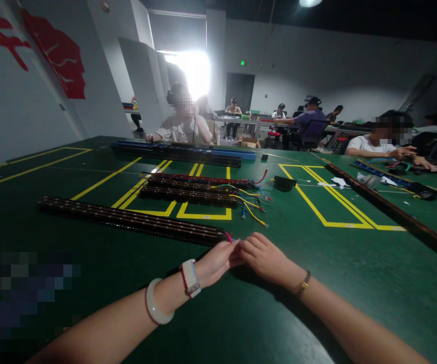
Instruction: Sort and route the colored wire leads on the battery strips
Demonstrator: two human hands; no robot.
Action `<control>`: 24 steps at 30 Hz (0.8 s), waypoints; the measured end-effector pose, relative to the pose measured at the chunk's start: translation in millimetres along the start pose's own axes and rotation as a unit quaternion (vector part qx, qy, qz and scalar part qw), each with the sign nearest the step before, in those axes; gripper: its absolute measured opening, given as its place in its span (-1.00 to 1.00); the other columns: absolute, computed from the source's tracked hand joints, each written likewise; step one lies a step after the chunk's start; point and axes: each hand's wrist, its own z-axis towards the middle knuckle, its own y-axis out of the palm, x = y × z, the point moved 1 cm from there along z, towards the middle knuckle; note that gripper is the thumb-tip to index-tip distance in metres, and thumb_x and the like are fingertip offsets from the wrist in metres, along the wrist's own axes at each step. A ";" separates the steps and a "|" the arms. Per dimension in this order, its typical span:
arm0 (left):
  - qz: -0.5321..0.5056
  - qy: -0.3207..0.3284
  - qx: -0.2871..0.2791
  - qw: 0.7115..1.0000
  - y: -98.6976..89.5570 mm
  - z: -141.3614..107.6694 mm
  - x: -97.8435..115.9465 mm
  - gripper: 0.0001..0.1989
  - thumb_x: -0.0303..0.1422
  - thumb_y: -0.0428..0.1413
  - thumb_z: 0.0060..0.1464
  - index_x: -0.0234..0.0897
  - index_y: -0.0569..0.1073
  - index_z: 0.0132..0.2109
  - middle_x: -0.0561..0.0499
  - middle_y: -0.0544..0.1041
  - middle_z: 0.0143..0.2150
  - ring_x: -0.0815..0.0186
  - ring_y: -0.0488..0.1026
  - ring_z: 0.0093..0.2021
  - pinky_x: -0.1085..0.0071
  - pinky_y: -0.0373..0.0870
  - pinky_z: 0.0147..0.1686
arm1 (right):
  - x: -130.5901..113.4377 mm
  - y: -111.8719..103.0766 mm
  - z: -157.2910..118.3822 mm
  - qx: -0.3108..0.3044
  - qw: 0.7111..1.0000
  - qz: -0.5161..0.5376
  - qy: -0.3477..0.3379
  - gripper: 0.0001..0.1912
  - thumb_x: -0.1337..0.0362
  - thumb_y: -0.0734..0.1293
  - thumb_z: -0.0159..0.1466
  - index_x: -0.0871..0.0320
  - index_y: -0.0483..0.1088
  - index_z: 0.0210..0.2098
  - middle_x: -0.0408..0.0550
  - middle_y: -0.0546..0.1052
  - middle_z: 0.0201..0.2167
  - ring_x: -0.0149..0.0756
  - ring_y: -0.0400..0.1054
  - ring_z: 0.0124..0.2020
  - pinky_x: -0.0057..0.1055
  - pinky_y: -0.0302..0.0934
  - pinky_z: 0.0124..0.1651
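A long dark bar (pixel 135 220) with copper-coloured lines along its top lies in front of me, slanting down to the right. Short wires (pixel 229 236), red and blue, come out of its right end. My left hand (pixel 216 263) is closed on these wires, thumb and fingers pressed together. Against its fingertips, my right hand (pixel 266 260) is also closed, fingers curled at the same wires. The wire ends are hidden between the two hands. Beyond them lie several similar, shorter bars (pixel 188 194), with red, blue and yellow leads (pixel 254 205) ending in ring terminals.
The green table (pixel 317 283) carries yellow tape outlines (pixel 343 225). Blue and black bars (pixel 180 151) lie at its far edge, and a long brown bar (pixel 393 210) at right. A co-worker (pixel 184 124) sits opposite; another (pixel 381 141) works at right, near paper scraps (pixel 340 182).
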 end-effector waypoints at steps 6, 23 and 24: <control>0.011 -0.011 0.011 1.000 7.2 -1.2 2.8 -0.74 -0.30 0.23 -0.02 -0.42 0.37 -0.40 -0.11 0.50 -0.34 0.25 0.47 -0.19 0.29 0.36 -0.10 | -5.3 -23.3 5.1 -0.039 0.999 -0.008 0.034 -0.73 0.20 0.28 0.22 0.24 0.37 -0.17 0.06 0.35 -0.09 -0.17 0.15 -0.09 -0.18 -0.03 0.10; 0.089 0.007 0.036 0.995 10.1 -6.1 2.7 -0.66 -0.16 0.11 0.12 -0.44 0.36 -0.30 -0.11 0.50 -0.37 0.24 0.50 -0.28 0.25 0.40 -0.14 | 28.1 -12.9 2.2 -0.100 0.950 0.068 0.287 -0.75 0.17 0.23 0.32 0.13 0.42 -0.42 -0.10 0.42 -0.42 -0.32 0.19 -0.31 -0.36 -0.14 -0.25; 0.097 0.003 0.035 0.995 9.7 -6.3 2.9 -0.65 -0.15 0.10 0.12 -0.43 0.35 -0.31 -0.11 0.49 -0.39 0.23 0.51 -0.29 0.26 0.40 -0.15 | 32.8 -8.4 1.4 -0.095 0.949 0.061 0.294 -0.74 0.16 0.23 0.32 0.12 0.43 -0.42 -0.09 0.42 -0.40 -0.32 0.19 -0.30 -0.36 -0.14 -0.25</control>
